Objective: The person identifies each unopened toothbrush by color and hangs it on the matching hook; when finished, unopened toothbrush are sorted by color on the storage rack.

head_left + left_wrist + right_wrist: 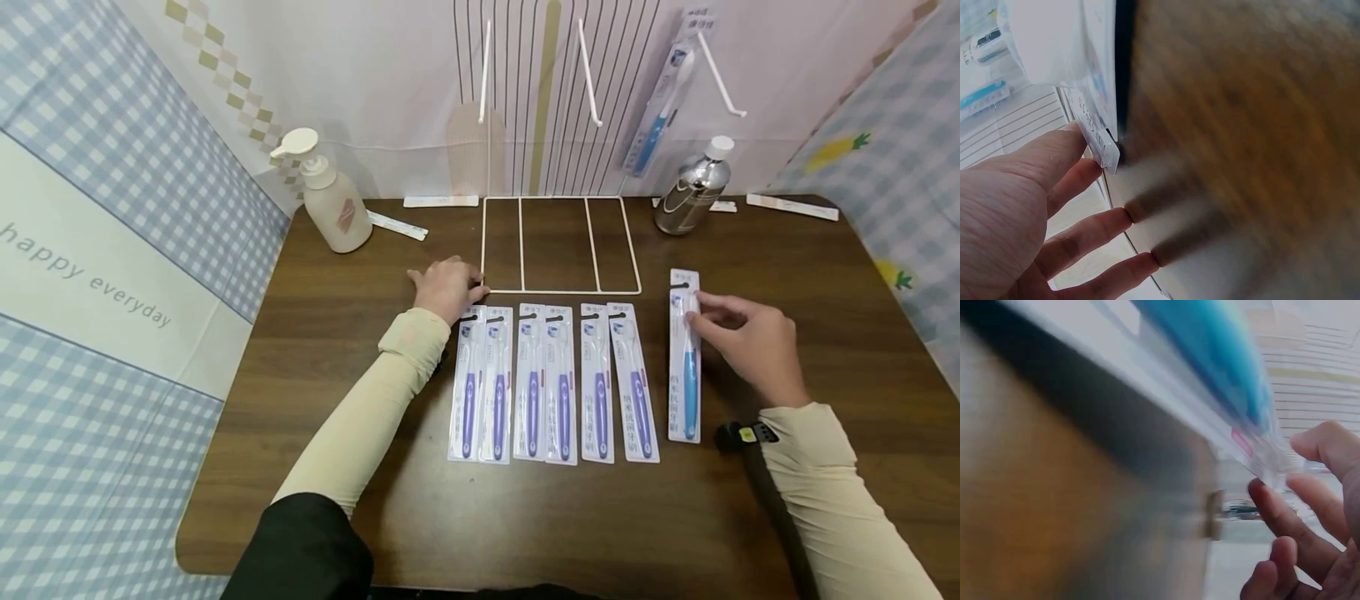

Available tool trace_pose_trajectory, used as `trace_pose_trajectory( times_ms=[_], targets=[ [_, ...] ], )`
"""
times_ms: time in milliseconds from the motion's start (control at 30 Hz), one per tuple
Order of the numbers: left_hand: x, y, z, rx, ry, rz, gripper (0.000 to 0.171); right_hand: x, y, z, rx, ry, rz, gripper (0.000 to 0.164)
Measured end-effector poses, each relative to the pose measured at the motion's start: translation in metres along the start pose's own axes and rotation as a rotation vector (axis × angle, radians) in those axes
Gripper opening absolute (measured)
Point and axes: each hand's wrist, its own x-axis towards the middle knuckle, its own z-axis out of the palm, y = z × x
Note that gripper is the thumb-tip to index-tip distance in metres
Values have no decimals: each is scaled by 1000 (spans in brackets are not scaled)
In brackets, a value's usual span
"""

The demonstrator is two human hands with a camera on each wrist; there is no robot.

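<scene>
My left hand point(444, 287) is just above the top end of the leftmost packaged purple toothbrush point(468, 400), fingers spread. In the left wrist view its thumb and index fingertips are right at the package's end point(1110, 159). At the right, my right hand point(753, 337) pinches the upper part of a packaged blue toothbrush point(690, 383), thumb on its front and fingers at its right edge. The right wrist view shows the blue handle point(1216, 356) close up. Several other packaged purple toothbrushes point(564, 400) lie in a row between the hands.
A white wire rack point(562, 292) with hooks point(588, 75) stands behind the row; another packaged blue toothbrush point(660, 117) hangs there. A pump bottle point(337, 208) is at back left, a silver bottle point(693, 192) at back right. White strips point(791, 207) lie along the back edge.
</scene>
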Motion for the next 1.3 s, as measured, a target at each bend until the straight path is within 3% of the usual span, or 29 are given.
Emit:
trace_pose_trajectory(
  times_ms=[133, 300, 400, 533, 767, 1033, 1300],
  targets=[
    [0, 0, -1, 2, 5, 1, 32, 15, -27, -17, 80, 170, -102, 34],
    [0, -1, 0, 7, 3, 5, 33, 34, -82, -47, 227, 360, -226, 31],
    [-1, -2, 2, 5, 12, 1, 33, 44, -111, -61, 301, 434, -267, 28],
    [-3, -3, 3, -3, 24, 7, 31, 55, -132, -70, 311, 484, -285, 27],
    [-2, -2, 3, 3, 29, 19, 30, 62, -146, -68, 327, 497, -232, 27],
    [1, -1, 2, 9, 25, 17, 31, 73, -144, -59, 331, 477, -183, 27],
    [1, -2, 3, 14, 20, 8, 31, 122, -124, -28, 301, 511, -148, 28]
  ],
)
